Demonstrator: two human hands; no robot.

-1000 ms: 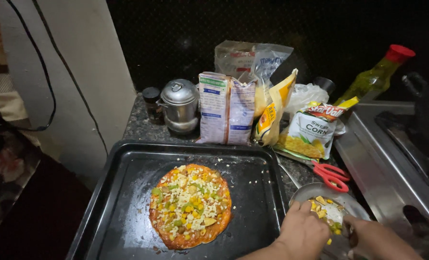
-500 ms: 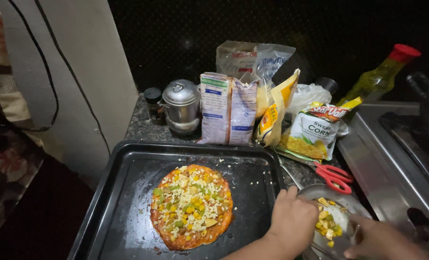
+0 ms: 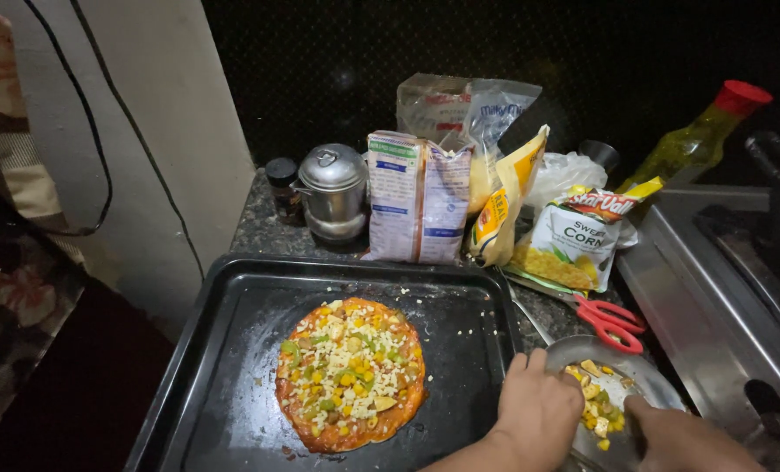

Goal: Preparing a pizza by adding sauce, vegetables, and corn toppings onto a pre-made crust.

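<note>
A small round pizza [image 3: 351,374] with corn, green bits and grated cheese lies in a black baking tray [image 3: 233,350]. To the right of the tray is a steel plate [image 3: 582,350] holding corn and chopped toppings [image 3: 598,406]. My left hand [image 3: 539,409] is knuckles up at the plate's left rim, fingers curled over the edge. My right hand [image 3: 683,437] comes in at the bottom right and is partly cut off by the frame. One of its fingers reaches into the toppings on the plate.
Red-handled scissors [image 3: 613,319] lie just behind the plate. Along the back stand a corn packet [image 3: 574,240], a yellow packet [image 3: 508,205], a blue-white packet [image 3: 416,197], a steel pot [image 3: 331,188], a dark jar [image 3: 282,183] and a red-capped bottle [image 3: 696,140]. A steel stove [image 3: 722,297] is on the right.
My left hand has slid from over the plate to its left rim, uncovering the toppings. The right hand stays at the plate's lower right.
</note>
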